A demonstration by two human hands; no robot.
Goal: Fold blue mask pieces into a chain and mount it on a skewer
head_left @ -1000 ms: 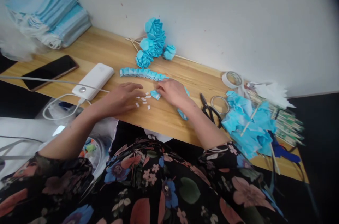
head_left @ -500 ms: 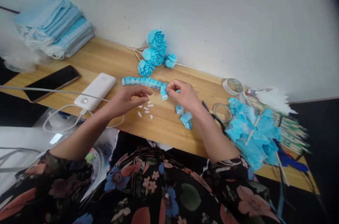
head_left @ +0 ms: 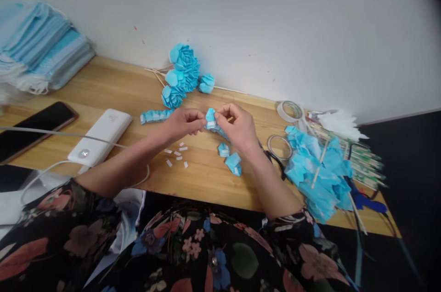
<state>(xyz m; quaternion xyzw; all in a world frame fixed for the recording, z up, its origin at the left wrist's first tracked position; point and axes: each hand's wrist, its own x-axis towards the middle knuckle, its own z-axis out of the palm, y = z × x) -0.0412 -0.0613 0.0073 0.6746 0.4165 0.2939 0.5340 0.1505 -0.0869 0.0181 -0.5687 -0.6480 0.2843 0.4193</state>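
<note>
Between my two hands is a blue petal-shaped piece with a white strip across its lower edge. My left hand pinches its left side, thumb and index finger together. On its right edge, the fingertips of my right hand are closed. A row of folded blue pieces runs behind my hands, partly hidden by them. Small white strips lie scattered on the wood below my left hand. Below my right hand are a small blue piece and a larger blue piece, each with a white strip.
Blue flowers on sticks lie by the wall. At left are stacked face masks, a phone and a white power bank with cables. Tape rolls, crumpled blue material and bundled sticks lie at right.
My left hand has moved right and now pinches the blue piece, which my right hand held alone before. The piece has turned upright, and the view has shifted rightward.
</note>
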